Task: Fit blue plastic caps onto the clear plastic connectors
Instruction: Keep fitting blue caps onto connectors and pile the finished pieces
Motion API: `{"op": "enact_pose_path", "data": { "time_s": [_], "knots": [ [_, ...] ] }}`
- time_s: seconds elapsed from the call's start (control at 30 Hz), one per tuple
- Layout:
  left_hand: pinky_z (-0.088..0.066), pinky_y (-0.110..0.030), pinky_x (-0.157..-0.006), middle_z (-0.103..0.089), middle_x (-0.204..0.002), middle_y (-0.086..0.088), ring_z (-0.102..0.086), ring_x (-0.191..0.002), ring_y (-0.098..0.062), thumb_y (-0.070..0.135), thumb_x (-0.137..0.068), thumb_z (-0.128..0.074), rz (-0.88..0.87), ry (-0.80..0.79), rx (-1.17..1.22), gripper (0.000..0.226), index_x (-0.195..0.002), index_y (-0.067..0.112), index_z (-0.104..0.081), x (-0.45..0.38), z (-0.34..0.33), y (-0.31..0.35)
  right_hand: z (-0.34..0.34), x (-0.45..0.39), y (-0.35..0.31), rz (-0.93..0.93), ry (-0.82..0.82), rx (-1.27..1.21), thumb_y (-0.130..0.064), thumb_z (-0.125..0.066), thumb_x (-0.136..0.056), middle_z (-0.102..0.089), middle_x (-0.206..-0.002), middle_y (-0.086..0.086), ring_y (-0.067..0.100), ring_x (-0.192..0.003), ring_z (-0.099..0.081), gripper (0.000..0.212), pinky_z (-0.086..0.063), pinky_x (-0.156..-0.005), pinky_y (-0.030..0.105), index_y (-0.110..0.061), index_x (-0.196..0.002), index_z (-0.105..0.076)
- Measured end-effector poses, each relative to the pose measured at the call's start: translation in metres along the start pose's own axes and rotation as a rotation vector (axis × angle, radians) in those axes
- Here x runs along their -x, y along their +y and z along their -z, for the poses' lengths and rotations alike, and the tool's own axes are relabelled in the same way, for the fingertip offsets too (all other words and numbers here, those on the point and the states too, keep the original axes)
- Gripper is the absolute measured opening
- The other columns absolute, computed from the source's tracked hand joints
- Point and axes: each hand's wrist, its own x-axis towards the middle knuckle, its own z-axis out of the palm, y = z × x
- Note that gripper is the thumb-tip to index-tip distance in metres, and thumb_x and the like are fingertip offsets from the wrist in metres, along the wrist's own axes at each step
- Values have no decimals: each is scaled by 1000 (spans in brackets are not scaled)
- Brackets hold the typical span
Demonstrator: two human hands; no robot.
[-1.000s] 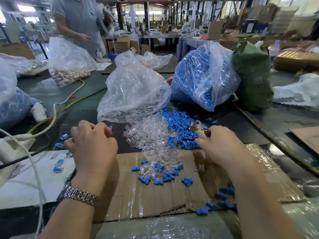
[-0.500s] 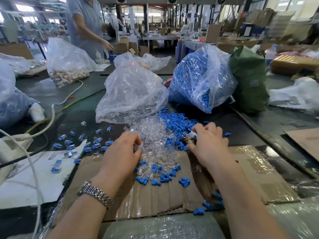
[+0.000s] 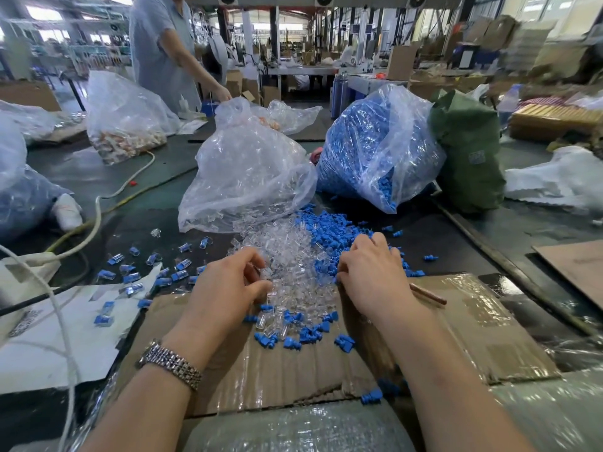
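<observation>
A heap of clear plastic connectors [image 3: 287,256] spills from a clear bag [image 3: 248,177] onto the dark table. Beside it on the right lies a pile of blue caps [image 3: 329,228]. My left hand [image 3: 228,285] is at the near left of the clear heap, thumb and fingers curled round a clear connector. My right hand [image 3: 372,272] rests on the edge of the blue pile with its fingers curled down; a thin brown stick [image 3: 429,294] juts out from under its heel. Several capped connectors [image 3: 146,267] lie scattered to the left.
A flattened cardboard sheet [image 3: 293,370] lies under my wrists with loose blue caps [image 3: 303,334] on it. A big bag of blue caps [image 3: 375,151] and a green sack [image 3: 470,151] stand behind. White cables [image 3: 98,210] run at the left. A person [image 3: 163,50] works across the table.
My left hand came from the far left, where it left capped connectors, into the clear heap. My right hand shifted slightly forward onto the blue caps.
</observation>
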Motion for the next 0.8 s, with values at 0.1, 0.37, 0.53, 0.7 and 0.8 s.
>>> {"op": "enact_pose_path", "data": {
  "time_s": [0.1,0.37,0.53,0.7,0.8],
  "knots": [
    [-48,-12,-58,-69,-73,10,-66,-64,-2,35,-81,-80,54,8,111,17,-86,29,-65,0,4,1,4,2,-1,8,59,-174,-31,-51,-103,-55,-106,-1,23,-108,-49,14,-44,-93,43,-24,-102,-64],
    [-59,-19,-62,-77,-83,2,-75,-72,-15,14,-83,-78,234,-188,606,13,-95,18,-75,0,16,8,11,5,-6,-42,98,-663,-32,-68,-96,-67,-88,-9,7,-81,-61,9,-52,-77,28,-24,-92,-72],
    [-58,-20,-64,-77,-85,-2,-74,-72,-16,17,-78,-78,225,-206,689,20,-97,14,-74,0,15,10,14,6,-8,-56,67,-779,-33,-70,-95,-68,-86,-13,3,-83,-62,7,-52,-79,25,-27,-93,-72],
    [-57,-21,-59,-76,-75,-7,-72,-63,-21,38,-69,-78,166,-143,650,33,-90,13,-72,-1,8,11,16,7,-9,-64,63,-878,-33,-70,-95,-69,-79,-8,8,-76,-65,11,-51,-72,22,-24,-89,-71],
    [-57,-25,-60,-75,-76,-11,-72,-63,-24,37,-70,-79,190,-132,678,31,-89,14,-72,-2,4,9,19,8,-8,-78,29,-978,-30,-71,-94,-72,-75,-5,7,-69,-68,10,-53,-65,18,-23,-87,-72]
  ]
}}
